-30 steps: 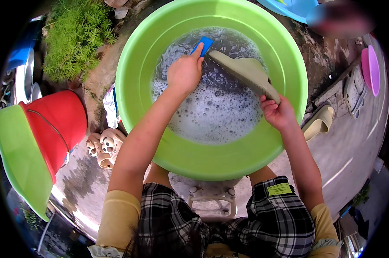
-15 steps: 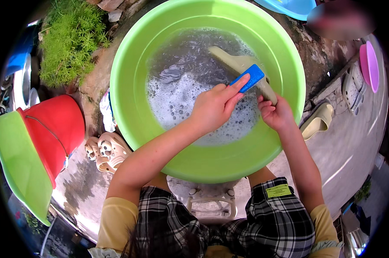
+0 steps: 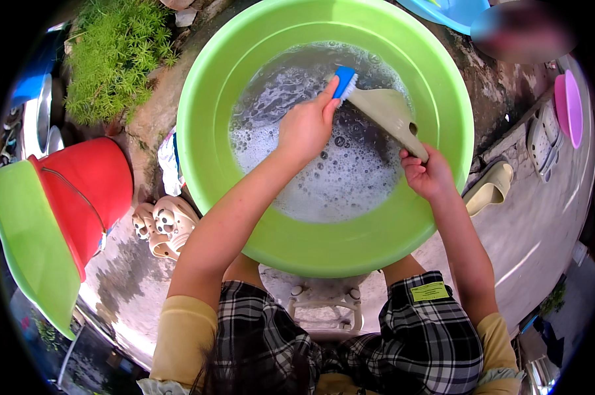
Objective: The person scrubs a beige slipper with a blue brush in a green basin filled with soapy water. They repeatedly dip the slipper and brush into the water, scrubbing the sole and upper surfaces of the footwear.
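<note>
One pair of checked shorts (image 3: 435, 329) is nearest, with a green tub (image 3: 337, 250) of soapy water (image 3: 337, 194) just beyond. Outside it on the right, a pale slipper (image 3: 493, 189) lies on the ground (image 3: 534, 220). Over the tub's right side, the right hand (image 3: 430, 174) grips the near end of an olive clog (image 3: 384, 110), which slants far and left over the soapy water; whether it touches the surface, I cannot tell. The left hand (image 3: 304, 131) is closed round a blue brush (image 3: 343, 80), bristles toward the clog. Half a second ago the brush was over the clog's near half; now it is at the far tip, so the brushing seems to run lengthwise, the right hand's hold barely shifted. Farthest, at right, sits a blue basin (image 3: 447, 14).
</note>
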Available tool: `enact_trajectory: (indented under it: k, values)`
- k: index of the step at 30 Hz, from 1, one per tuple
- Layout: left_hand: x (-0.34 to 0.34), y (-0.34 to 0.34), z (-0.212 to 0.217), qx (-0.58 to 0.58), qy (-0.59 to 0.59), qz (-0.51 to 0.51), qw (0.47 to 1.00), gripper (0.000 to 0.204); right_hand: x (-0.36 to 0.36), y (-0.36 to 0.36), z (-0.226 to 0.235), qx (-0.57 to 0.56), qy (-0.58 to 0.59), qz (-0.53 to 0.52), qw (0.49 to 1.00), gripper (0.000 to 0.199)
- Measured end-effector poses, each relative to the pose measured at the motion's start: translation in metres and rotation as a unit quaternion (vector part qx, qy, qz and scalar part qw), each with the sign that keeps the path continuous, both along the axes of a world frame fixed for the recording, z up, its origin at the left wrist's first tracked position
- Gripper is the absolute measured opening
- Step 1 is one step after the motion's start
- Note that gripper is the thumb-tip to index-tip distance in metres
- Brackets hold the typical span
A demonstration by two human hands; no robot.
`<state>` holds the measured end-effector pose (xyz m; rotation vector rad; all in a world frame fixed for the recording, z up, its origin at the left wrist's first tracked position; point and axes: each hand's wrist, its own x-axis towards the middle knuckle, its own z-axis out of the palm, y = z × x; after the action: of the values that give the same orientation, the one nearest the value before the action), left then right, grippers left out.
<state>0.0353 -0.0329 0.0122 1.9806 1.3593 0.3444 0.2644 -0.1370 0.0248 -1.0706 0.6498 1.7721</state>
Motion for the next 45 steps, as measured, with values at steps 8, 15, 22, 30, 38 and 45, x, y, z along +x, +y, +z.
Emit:
enact_trajectory:
  k: [8,15,22,30,38,45]
  values:
    - [0.004,-0.045,0.019,-0.024,-0.124,-0.052,0.991,0.042,-0.001,-0.005,-0.002,0.002,-0.051,0.026,0.998,0.021]
    - [-0.008,-0.014,0.003,-0.072,-0.033,0.034,0.996,0.042,-0.016,0.002,0.009,-0.016,-0.155,0.052,0.986,0.017]
    - [0.002,-0.005,-0.001,-0.049,0.013,0.003,0.999,0.045,-0.011,-0.005,-0.001,-0.003,-0.205,0.037,0.978,0.021]
    - [-0.018,-0.002,-0.01,-0.091,-0.005,-0.053,0.994,0.047,-0.039,0.003,0.026,0.126,-0.493,0.237,0.828,0.051]
    - [-0.057,0.037,-0.045,0.023,0.229,0.072,0.971,0.05,-0.041,-0.003,0.011,0.152,-0.541,0.277,0.78,0.063]
    - [-0.021,0.019,-0.01,-0.285,-0.26,-0.041,0.922,0.043,-0.038,-0.003,0.007,0.127,-0.526,0.304,0.784,0.064]
